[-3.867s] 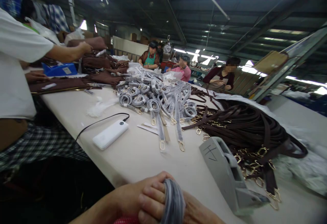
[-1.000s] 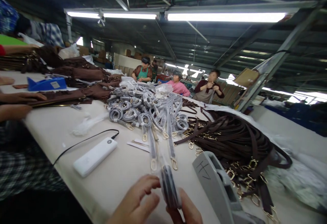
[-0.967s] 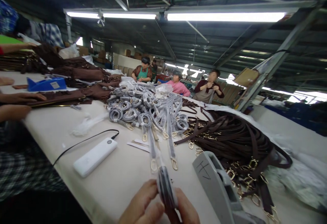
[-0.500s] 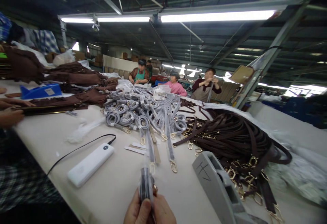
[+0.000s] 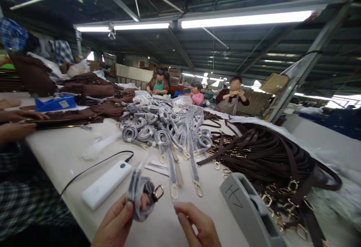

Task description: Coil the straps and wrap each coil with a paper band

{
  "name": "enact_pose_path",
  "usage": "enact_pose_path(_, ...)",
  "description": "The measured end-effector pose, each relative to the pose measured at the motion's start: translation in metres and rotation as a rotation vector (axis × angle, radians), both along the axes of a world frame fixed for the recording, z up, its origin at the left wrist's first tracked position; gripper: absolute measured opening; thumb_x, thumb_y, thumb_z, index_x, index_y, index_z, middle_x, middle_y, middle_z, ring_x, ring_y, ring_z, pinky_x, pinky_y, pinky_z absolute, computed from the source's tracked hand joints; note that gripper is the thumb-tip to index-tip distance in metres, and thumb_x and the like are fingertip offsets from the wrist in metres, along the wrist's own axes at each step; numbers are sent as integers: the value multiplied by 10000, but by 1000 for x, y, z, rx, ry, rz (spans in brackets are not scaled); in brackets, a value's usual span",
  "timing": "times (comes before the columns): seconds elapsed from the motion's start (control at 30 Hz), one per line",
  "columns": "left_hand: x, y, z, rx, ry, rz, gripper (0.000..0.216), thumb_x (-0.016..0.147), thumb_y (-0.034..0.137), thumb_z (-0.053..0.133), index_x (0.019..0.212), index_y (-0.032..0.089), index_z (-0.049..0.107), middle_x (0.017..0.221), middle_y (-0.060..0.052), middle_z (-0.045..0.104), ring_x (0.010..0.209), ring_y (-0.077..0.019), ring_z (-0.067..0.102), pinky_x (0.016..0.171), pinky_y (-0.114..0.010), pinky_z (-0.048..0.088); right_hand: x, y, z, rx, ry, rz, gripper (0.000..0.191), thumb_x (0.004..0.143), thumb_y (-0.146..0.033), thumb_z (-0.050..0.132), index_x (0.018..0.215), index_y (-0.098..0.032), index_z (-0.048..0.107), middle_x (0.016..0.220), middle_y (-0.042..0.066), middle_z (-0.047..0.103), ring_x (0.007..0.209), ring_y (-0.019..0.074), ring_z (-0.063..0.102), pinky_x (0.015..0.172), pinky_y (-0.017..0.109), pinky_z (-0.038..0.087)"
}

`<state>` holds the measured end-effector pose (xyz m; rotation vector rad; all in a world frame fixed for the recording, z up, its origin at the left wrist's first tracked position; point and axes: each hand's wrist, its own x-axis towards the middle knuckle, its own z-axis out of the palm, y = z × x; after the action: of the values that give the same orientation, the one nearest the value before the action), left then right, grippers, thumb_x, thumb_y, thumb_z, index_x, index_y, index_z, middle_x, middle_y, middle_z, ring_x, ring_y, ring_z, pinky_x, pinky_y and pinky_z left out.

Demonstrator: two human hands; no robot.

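Coiled strap (image 5: 134, 192) in clear wrap, up in L hand over table

Dial centred on the coil, 12 = far side of view. Strap is wound in several turns into a ring, seen edge-on at a slant, opening facing approx 3 o'clock. Looks grey thru cloudy plastic w/ darker streaks along the band; true colour hard to tell. Wrinkled film sticks up at approx 1. Gold-coloured metal loop (image 5: 159, 192) juts out at 3, clear of the wrap

L hand (image 5: 120, 211) at 8: fingers closed round the band, thumb on near side, fingertips showing thru the ring. R hand (image 5: 194, 218) betw 3 & 4: thumb + index part curled, small gap visible, tips right by the end of a flat wrapped strap (image 5: 172, 168); can't tell if they pinch its film

Around on the table (image 5: 158, 234): white power bank (image 5: 107, 185) w/ black cable at 9, heap of wrapped coils (image 5: 158, 117) at approx 1, pale strips (image 5: 156, 170) betw 1 & 2, bare dark-brown straps (image 5: 273, 149) w/ gold hardware betw 2 & 3, grey tape dispenser (image 5: 248, 205) at 3, co-worker's hands (image 5: 19, 131) by brown pieces at 10
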<state>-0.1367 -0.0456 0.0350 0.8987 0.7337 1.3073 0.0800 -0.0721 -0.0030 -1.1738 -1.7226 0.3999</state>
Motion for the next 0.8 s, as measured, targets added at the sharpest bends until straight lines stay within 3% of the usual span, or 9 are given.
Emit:
enact_pose_path(0.07, -10, 3, 0, 15, 43, 9, 448, 729, 609, 725, 651, 168, 711, 773, -59, 659, 856, -234, 555, 820, -294, 436, 15, 7, 5, -118, -100, -19, 212, 953, -291, 482, 956, -219, 682, 823, 38, 727, 739, 164, 686, 693, 196, 523)
enact_pose_path(0.2, -20, 11, -11, 27, 40, -24, 454, 764, 606, 692, 642, 169, 696, 760, -65, 637, 832, -232, 535, 798, -297, 444, 32, 12, -1, -318, -315, 51, 212, 912, -246, 481, 894, -191, 685, 818, 44, 722, 753, 172, 673, 708, 214, 484)
enact_pose_path(0.33, -22, 20, -24, 20, -14, -102, 460, 789, 585, 679, 625, 156, 671, 742, -65, 603, 778, -212, 522, 737, -286, 446, 45, 9, 3, -473, -319, 11, 254, 931, -263, 444, 849, -170, 666, 719, 32, 692, 682, 165, 645, 630, 210, 449)
enact_pose_path(0.43, -17, 24, -27, -43, -144, -86, 445, 775, 567, 709, 626, 152, 652, 694, -41, 562, 732, -186, 504, 719, -273, 441, 46, 17, 25, -426, -373, -72, 257, 950, -251, 451, 819, -173, 658, 713, 25, 688, 689, 162, 643, 634, 215, 430)
enact_pose_path(0.57, -9, 25, -24, -86, -287, -108, 423, 716, 543, 777, 616, 162, 621, 611, 4, 482, 657, -157, 474, 679, -265, 439, 15, 58, 53, -307, -697, -69, 239, 990, -193, 456, 1007, -213, 693, 964, 36, 741, 900, 157, 675, 783, 207, 455)
enact_pose_path(0.67, -11, 22, -20, -81, -309, -122, 424, 713, 541, 781, 616, 160, 621, 599, 9, 471, 638, -150, 467, 677, -271, 442, -18, 104, 52, -293, -840, -64, 225, 977, -151, 485, 1014, -191, 703, 1048, 76, 730, 1028, 203, 650, 877, 273, 470)
enact_pose_path(0.8, -27, 18, -15, -66, -278, -29, 409, 714, 540, 780, 653, 159, 645, 619, -5, 502, 668, -170, 494, 676, -285, 441, -42, 151, 34, -328, -981, -99, 149, 964, -209, 571, 1055, -138, 666, 1090, 76, 693, 1034, 226, 648, 901, 419, 523)
